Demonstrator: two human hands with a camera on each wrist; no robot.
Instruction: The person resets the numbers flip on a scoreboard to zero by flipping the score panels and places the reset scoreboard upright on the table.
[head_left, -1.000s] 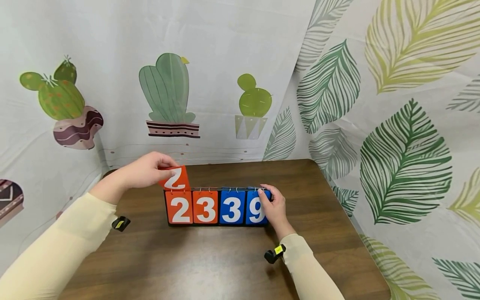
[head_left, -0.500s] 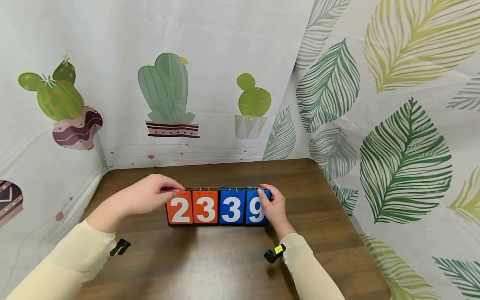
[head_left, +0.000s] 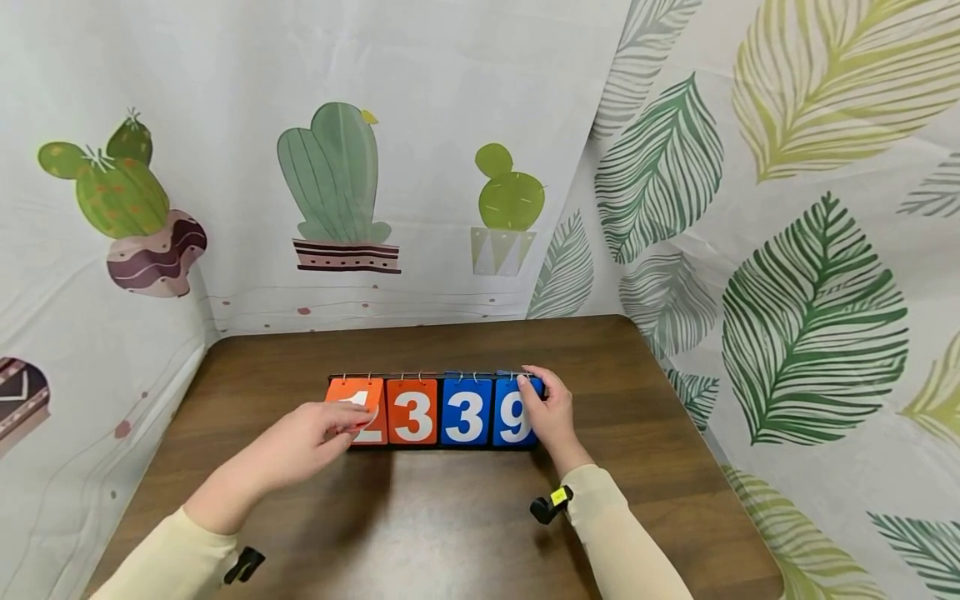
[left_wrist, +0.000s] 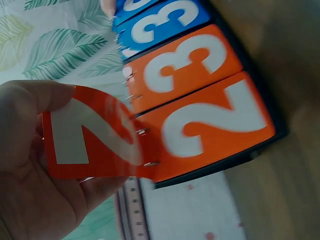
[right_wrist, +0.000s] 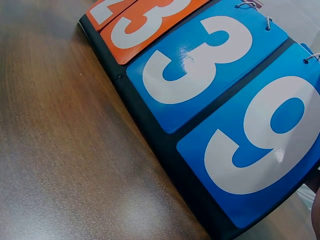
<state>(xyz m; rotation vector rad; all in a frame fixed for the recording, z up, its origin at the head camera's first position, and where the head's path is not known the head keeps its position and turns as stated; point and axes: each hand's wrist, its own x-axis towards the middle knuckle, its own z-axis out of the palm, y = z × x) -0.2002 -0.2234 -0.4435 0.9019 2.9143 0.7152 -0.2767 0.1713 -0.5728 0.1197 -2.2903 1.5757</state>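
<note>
A flip scoreboard [head_left: 412, 412] stands on the table, with two orange cards on its left and two blue cards on its right. My left hand [head_left: 311, 437] pinches the lower edge of a loose orange card [head_left: 348, 388] over the leftmost pile. In the left wrist view that orange card [left_wrist: 95, 135] is bent away from its rings, a white 2 on its visible side, and another 2 card [left_wrist: 215, 125] lies beneath. My right hand [head_left: 553, 417] grips the board's right end, thumb on the blue 9 card [right_wrist: 270, 145]. A blue 3 card [right_wrist: 195, 60] sits beside the 9.
Metal rings [right_wrist: 270, 22] join the cards to the board's top edge. The brown wooden table [head_left: 465, 517] reaches back to a white cloth with printed cacti [head_left: 337, 175]. Another cloth with printed leaves [head_left: 813, 325] hangs along the right side.
My left hand has moved from above the board down to its front, bringing the raised orange card over the top and forward. The right hand keeps its grip.
</note>
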